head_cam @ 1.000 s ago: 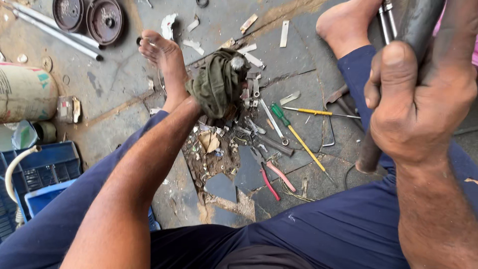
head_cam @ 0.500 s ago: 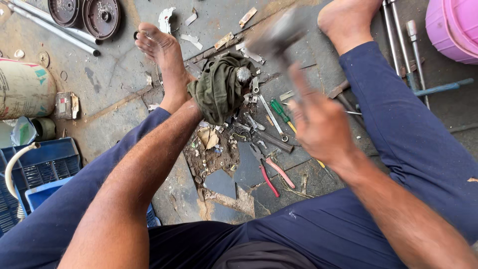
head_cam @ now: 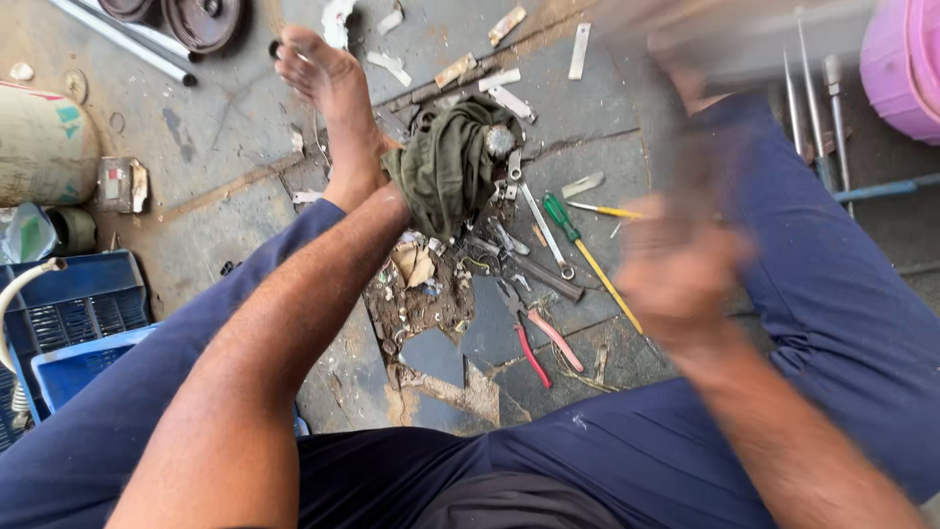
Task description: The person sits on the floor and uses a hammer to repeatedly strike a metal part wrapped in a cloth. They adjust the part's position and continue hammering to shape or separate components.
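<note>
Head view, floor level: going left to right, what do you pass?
Blue crate → bare foot → green cloth bundle → green-handled screwdriver → blurred right hand → pink tub.

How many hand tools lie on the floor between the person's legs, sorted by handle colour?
Green-handled screwdriver: 1
Yellow-handled screwdriver: 1
Red-handled pliers: 1
Bare metal spanner: 1
Total: 4

Smaller bits in the pile by the green cloth are too jumbled to count.
</note>
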The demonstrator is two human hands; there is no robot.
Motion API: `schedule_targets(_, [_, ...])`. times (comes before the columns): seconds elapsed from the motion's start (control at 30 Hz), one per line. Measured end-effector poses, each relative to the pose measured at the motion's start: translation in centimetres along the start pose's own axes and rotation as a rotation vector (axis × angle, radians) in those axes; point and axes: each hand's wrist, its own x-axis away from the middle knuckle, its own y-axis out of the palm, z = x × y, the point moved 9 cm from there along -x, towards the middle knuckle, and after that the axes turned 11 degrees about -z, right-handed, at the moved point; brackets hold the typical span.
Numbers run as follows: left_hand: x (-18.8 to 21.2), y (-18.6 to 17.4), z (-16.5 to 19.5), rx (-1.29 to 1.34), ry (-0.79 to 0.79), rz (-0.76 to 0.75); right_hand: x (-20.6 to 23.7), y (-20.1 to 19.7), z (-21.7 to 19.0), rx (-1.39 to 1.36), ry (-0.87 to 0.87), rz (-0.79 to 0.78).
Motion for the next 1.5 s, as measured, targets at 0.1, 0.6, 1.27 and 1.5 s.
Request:
schedule_targets(0.1, [0.1, -0.7, 0.5, 0.006, -0.007, -0.016, -0.3, 1.3, -1.7, 0.009, -0.066, -0.055])
schedule_targets(0.6, [0.3, -1.0, 0.0, 0.032, -0.020, -0.023, -1.2, 0.1, -1.4, -0.143, -0.110, 0.102])
schedule_targets(1.27, [0.6, -0.9, -0.2, 0.026, -0.036, -0.033, 1.1, -6.4, 0.7, -0.310, -0.033, 0.277])
schedule_targets(1.5, [0.3, -0.9, -0.3, 0.023, -0.045, -0.025, -2.1, 1.7, 0.0, -0.079, -0.017, -0.057])
